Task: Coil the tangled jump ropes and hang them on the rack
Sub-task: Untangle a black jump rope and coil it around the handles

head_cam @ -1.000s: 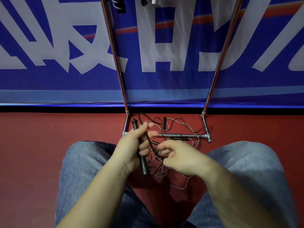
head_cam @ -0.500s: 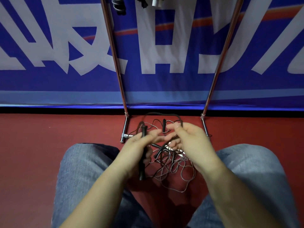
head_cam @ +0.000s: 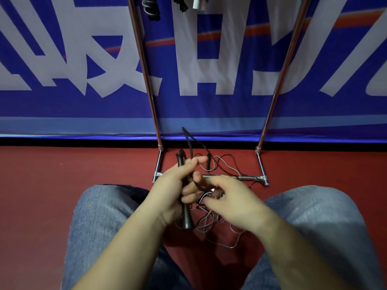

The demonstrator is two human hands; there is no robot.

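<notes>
Black and thin, the jump ropes (head_cam: 211, 208) lie in a tangle of dark and pale cord on the red floor (head_cam: 62, 195), just in front of the rack (head_cam: 209, 177), whose chrome base bar crosses behind the hands. The left hand (head_cam: 173, 191) curls round a black handle (head_cam: 185, 197) held nearly upright, with a dark cord rising from its top and looping back down. The right hand (head_cam: 232, 199), touching the tangle beside it, pinches a cord between thumb and fingers. A second handle (head_cam: 208, 162) pokes up beyond the fingers, nearer the rack. Both uprights of the rack run out of the top edge, where dark coiled items (head_cam: 150, 7) hang, cut off. Which cord belongs to which rope cannot be told. Denim-clad knees (head_cam: 100, 216) flank the pile.
</notes>
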